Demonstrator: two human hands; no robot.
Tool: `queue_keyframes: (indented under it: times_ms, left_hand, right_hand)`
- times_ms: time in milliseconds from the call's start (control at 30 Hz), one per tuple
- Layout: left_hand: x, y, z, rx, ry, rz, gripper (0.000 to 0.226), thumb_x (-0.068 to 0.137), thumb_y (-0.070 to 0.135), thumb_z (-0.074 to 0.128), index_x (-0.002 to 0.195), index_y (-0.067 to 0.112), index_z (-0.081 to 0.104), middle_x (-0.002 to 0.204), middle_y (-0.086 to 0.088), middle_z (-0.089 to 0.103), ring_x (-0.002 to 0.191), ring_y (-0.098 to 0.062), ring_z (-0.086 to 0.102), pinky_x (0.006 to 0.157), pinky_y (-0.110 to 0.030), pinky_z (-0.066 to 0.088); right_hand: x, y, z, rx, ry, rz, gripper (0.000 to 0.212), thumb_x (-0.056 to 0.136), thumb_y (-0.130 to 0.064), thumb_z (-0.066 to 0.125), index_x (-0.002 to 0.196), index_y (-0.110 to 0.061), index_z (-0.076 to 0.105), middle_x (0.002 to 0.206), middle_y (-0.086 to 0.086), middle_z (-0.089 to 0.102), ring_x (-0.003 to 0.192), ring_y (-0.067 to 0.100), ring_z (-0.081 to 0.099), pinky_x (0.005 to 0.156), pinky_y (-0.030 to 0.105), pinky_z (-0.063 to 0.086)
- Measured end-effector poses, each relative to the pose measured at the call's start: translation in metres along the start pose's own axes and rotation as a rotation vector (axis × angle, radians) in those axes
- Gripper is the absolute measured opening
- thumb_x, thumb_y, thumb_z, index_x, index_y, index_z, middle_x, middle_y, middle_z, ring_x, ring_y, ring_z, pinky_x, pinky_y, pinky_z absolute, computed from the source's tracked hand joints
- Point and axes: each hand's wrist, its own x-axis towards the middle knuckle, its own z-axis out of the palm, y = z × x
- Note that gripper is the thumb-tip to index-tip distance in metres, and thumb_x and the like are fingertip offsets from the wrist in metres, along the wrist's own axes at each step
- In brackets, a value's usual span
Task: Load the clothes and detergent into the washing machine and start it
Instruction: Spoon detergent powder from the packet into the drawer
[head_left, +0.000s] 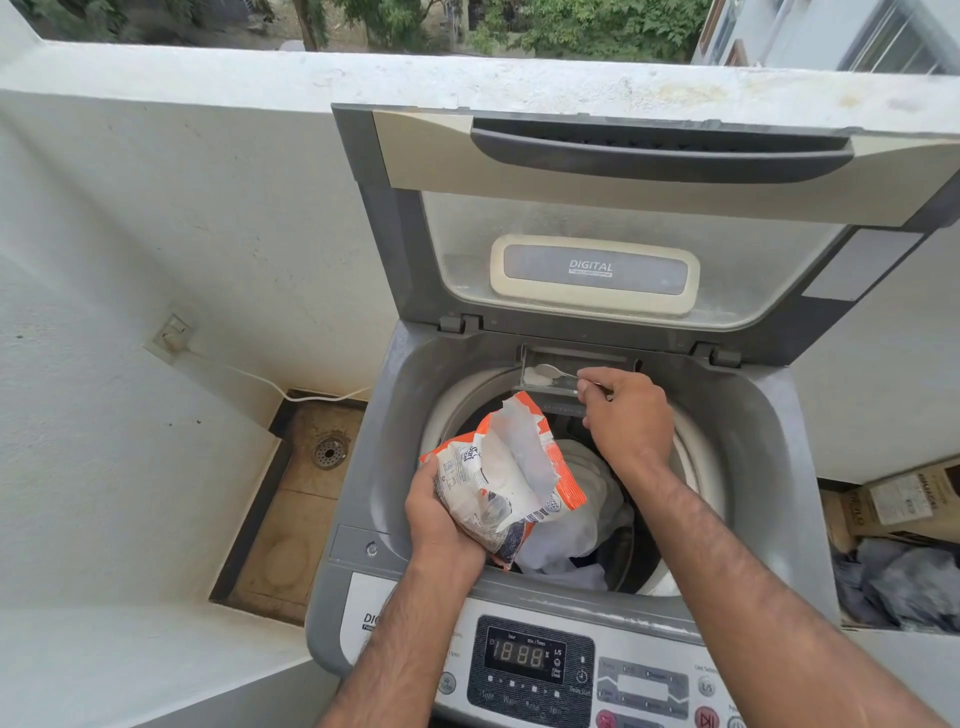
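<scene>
**Over the open drum: powder goes into the drawer**

At the back rim of the washer (769, 467), the right hand (626, 415) pinches a spoon (553, 372) handle and tips its bowl into the small drawer (540, 382), where white powder already lies. That reach keeps the detergent out of the drum and off the clothes (576, 525), which sit piled inside. The right forearm stretches forward across the opening, wrist bent down. The left hand (441, 519) is closed around the detergent bag (498, 483), holding it above the drum with its torn mouth up and close by for another scoop. The lid (613, 171) stands raised; the display (524, 654) is lit.
</scene>
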Motion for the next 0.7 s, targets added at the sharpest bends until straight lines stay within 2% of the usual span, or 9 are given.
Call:
queue_keyframes:
  times_ms: [133,233,333,400,500,600,700]
  left_hand:
    - [-0.002,0.001,0.002,0.000,-0.002,0.001,0.051,0.101,0.051,0.049,0.128,0.015,0.072,0.129,-0.017,0.073,0.127,-0.041,0.063,0.114,-0.059,0.042]
    - [-0.002,0.001,0.003,0.017,0.006,0.010,0.051,0.100,0.050,0.050,0.131,0.015,0.071,0.130,-0.017,0.072,0.122,-0.040,0.065,0.108,-0.055,0.048]
    - [0.000,0.001,0.002,0.010,0.006,0.007,0.052,0.100,0.049,0.050,0.133,0.015,0.070,0.132,-0.018,0.071,0.125,-0.040,0.064,0.110,-0.056,0.046]
    - [0.000,0.001,0.002,0.011,0.008,0.005,0.052,0.099,0.050,0.051,0.132,0.015,0.071,0.131,-0.018,0.071,0.120,-0.039,0.066,0.109,-0.055,0.047]
    - [-0.003,0.002,0.003,0.025,0.012,0.006,0.050,0.099,0.051,0.051,0.125,0.016,0.075,0.126,-0.017,0.074,0.108,-0.037,0.069,0.099,-0.050,0.053]
    - [-0.005,0.002,0.004,0.024,0.010,0.006,0.050,0.099,0.051,0.050,0.125,0.016,0.075,0.126,-0.017,0.074,0.106,-0.036,0.070,0.092,-0.047,0.056]
    - [-0.003,0.002,0.003,0.016,-0.004,0.005,0.054,0.098,0.051,0.051,0.132,0.014,0.072,0.132,-0.018,0.071,0.122,-0.040,0.066,0.105,-0.053,0.051]
  right_hand:
    - [-0.005,-0.009,-0.015,0.144,0.018,0.031,0.016,0.096,-0.026,0.067,0.098,-0.033,0.081,0.083,-0.014,0.078,0.073,0.014,0.076,0.079,0.039,0.063]
    - [-0.015,-0.021,-0.030,0.222,0.018,0.021,0.020,0.093,-0.020,0.068,0.083,-0.035,0.078,0.067,-0.014,0.075,0.060,0.011,0.073,0.072,0.037,0.064]
    - [-0.028,-0.035,-0.046,0.255,0.020,-0.021,0.021,0.089,-0.016,0.068,0.080,-0.031,0.079,0.063,-0.013,0.073,0.052,0.010,0.069,0.066,0.036,0.063]
    - [-0.035,-0.042,-0.054,0.270,0.029,-0.056,0.022,0.087,-0.015,0.068,0.077,-0.030,0.080,0.061,-0.010,0.072,0.049,0.010,0.067,0.063,0.036,0.062]
    - [-0.043,-0.048,-0.063,0.278,0.036,-0.104,0.022,0.084,-0.015,0.067,0.072,-0.029,0.079,0.058,-0.010,0.070,0.050,0.013,0.066,0.061,0.039,0.062]
    - [-0.048,-0.049,-0.068,0.247,0.045,-0.144,0.021,0.081,-0.017,0.065,0.069,-0.029,0.078,0.058,-0.012,0.069,0.052,0.019,0.067,0.058,0.043,0.061]
    - [-0.050,-0.048,-0.064,0.188,-0.033,-0.130,0.020,0.079,-0.020,0.064,0.068,-0.029,0.078,0.057,-0.014,0.069,0.053,0.020,0.068,0.059,0.043,0.061]
